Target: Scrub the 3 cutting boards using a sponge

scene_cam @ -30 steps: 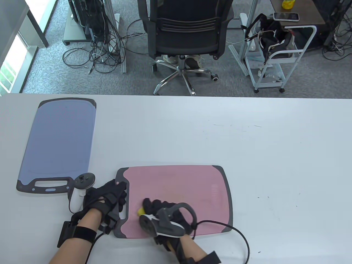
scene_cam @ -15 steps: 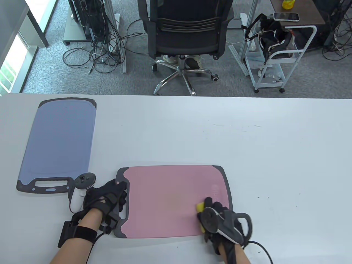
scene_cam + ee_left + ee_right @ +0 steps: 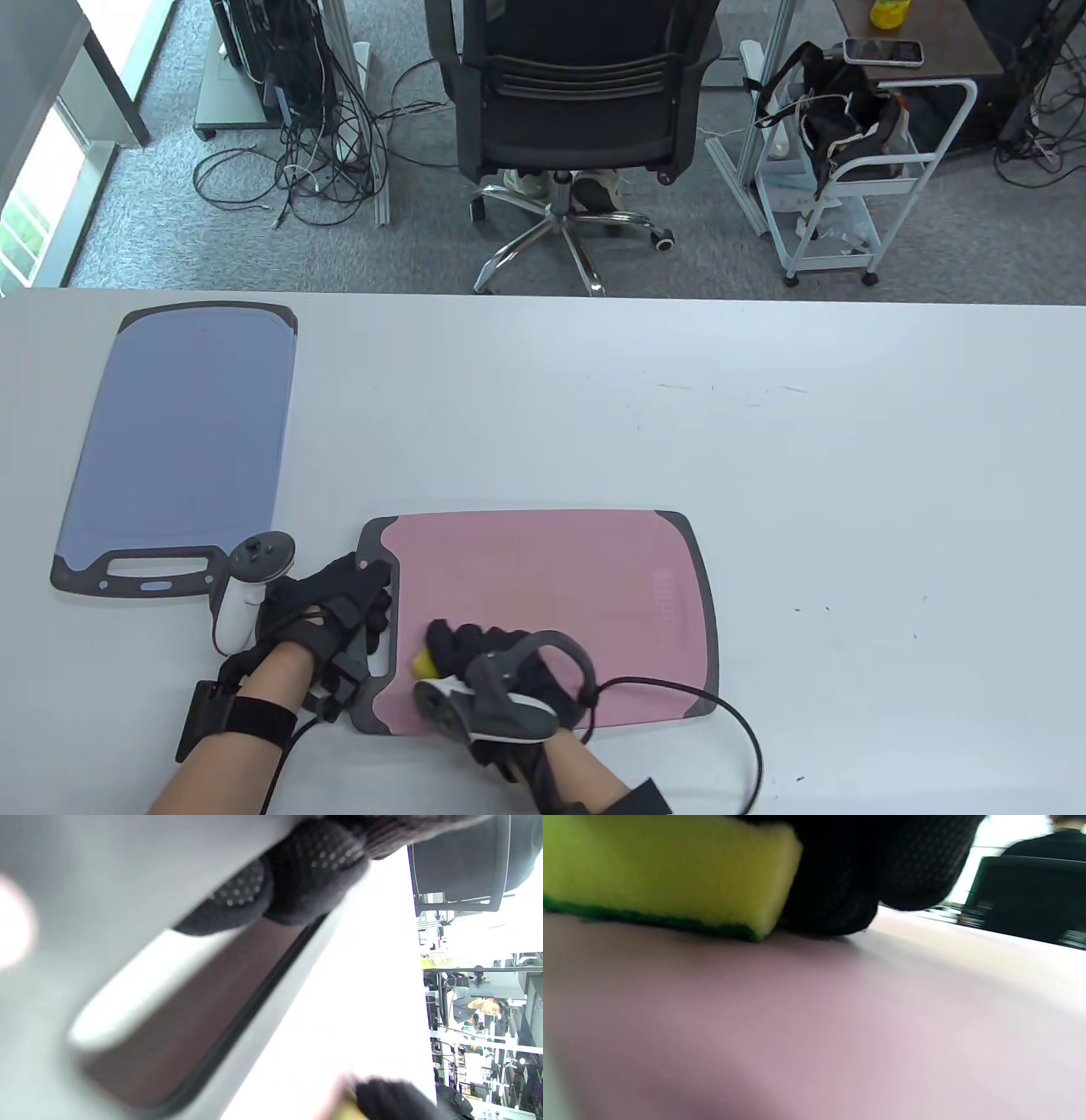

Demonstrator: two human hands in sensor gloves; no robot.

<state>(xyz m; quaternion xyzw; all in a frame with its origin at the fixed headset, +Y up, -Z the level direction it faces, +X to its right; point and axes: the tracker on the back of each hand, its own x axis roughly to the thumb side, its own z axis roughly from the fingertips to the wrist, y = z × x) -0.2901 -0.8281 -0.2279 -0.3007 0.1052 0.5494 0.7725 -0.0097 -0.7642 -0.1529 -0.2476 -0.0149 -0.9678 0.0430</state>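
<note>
A pink cutting board (image 3: 594, 577) with grey ends lies near the table's front edge. My right hand (image 3: 475, 654) grips a yellow sponge with a green underside (image 3: 419, 661) and holds it flat on the board's left part, close to the handle end. In the right wrist view the sponge (image 3: 661, 870) sits on the pink surface (image 3: 840, 1018) under my fingers (image 3: 903, 861). My left hand (image 3: 339, 607) presses on the board's grey handle end, fingers (image 3: 305, 870) beside the slot. A blue cutting board (image 3: 191, 424) lies at the far left.
The white table (image 3: 806, 441) stretches bare to the right and behind the pink board. A black cable (image 3: 730, 722) loops from my right wrist over the board's front right corner. Beyond the table stand an office chair (image 3: 577, 85) and a white cart (image 3: 848, 170).
My right hand swept the sponge from the pink board's left part to its right end, then back to the left near the handle. My left hand and both boards stayed put.
</note>
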